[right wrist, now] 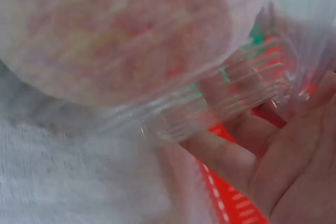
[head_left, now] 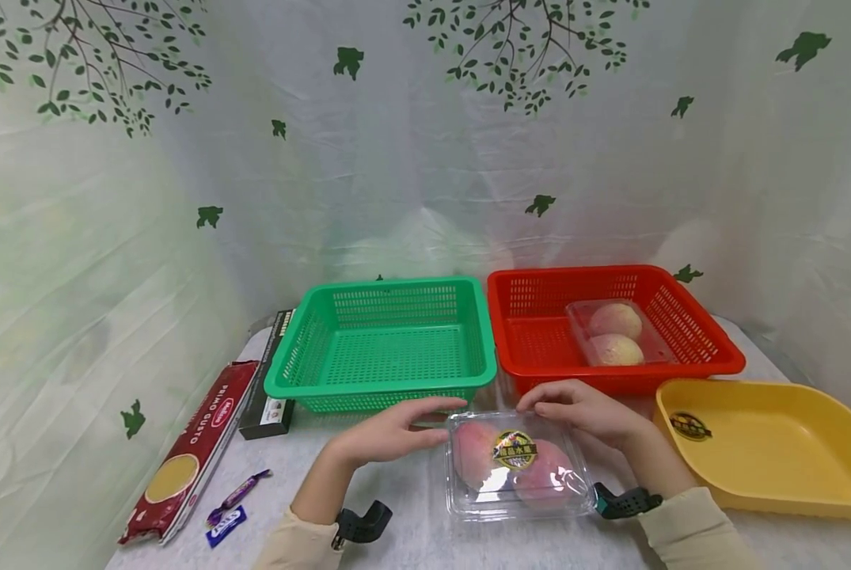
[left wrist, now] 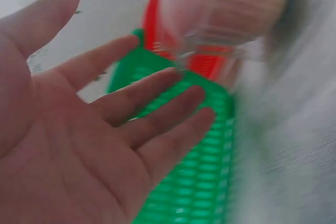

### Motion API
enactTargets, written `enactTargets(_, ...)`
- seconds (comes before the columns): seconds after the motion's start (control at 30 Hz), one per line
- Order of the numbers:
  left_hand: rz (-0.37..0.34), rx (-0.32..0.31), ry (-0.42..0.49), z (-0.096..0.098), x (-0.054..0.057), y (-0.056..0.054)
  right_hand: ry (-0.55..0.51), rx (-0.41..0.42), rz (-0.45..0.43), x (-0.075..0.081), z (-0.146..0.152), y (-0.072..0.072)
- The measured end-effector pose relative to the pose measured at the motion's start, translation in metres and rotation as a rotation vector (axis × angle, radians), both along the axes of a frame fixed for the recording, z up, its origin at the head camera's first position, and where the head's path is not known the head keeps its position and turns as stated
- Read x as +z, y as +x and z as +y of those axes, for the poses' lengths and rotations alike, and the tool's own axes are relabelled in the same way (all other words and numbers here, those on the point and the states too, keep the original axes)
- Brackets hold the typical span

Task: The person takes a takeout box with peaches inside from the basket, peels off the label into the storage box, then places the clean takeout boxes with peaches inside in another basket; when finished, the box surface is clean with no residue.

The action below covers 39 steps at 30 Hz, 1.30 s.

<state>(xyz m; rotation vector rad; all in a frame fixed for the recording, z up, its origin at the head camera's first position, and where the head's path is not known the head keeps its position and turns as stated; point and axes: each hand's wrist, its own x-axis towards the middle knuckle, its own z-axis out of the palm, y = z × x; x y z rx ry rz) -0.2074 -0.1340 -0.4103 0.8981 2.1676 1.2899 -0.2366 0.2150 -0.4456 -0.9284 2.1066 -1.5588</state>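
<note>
A clear plastic box of peaches (head_left: 514, 467) lies at the front middle in the head view, its lid closed. Two pink peaches show through it, and a round black-and-gold label (head_left: 514, 450) sits on top. My right hand (head_left: 585, 412) holds the far right corner; in the right wrist view several of its fingers (right wrist: 226, 156) show through or behind the clear plastic. My left hand (head_left: 397, 431) is at the box's left side with fingers spread and straight. The left wrist view shows its palm holding nothing; whether a fingertip touches the box I cannot tell.
Behind stand a green basket (head_left: 397, 400) and a red basket (head_left: 610, 380) with another peach pack (head_left: 616, 336). A yellow tray (head_left: 774, 443) with a sticker is at right. At left lie a red packet (head_left: 197, 451), a black box (head_left: 264, 412) and two small wrapped sweets (head_left: 226, 526).
</note>
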Motion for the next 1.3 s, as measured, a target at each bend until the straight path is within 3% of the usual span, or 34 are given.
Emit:
enactTargets(0.2, -0.046, 0.044, 0.086, 0.006, -0.02, -0.008, 0.143, -0.068, 0.06, 0.013, -0.003, 0.008)
enactTargets(0.33, -0.048, 0.029, 0.12, 0.009, -0.028, -0.01, 0.203, -0.092, 0.107, 0.024, -0.004, 0.014)
enactTargets(0.53, -0.073, 0.001, 0.151, 0.013, -0.037, -0.014, 0.199, 0.021, 0.174, 0.038, -0.008, 0.022)
enactTargets(0.67, -0.102, -0.011, 0.139, 0.013, -0.041, -0.015, 0.225, 0.092, 0.172, 0.044, -0.012, 0.027)
enactTargets(0.9, -0.095, -0.008, 0.158, 0.016, -0.046, -0.016, 0.211, 0.076, 0.228, 0.053, -0.006, 0.032)
enactTargets(1.07, -0.078, 0.037, 0.155, 0.02, -0.048, -0.015, 0.165, 0.059, 0.26, 0.052, -0.007, 0.034)
enactTargets(1.3, -0.067, 0.085, 0.183, 0.02, -0.051, -0.013, 0.154, 0.11, 0.158, 0.045, -0.022, 0.028)
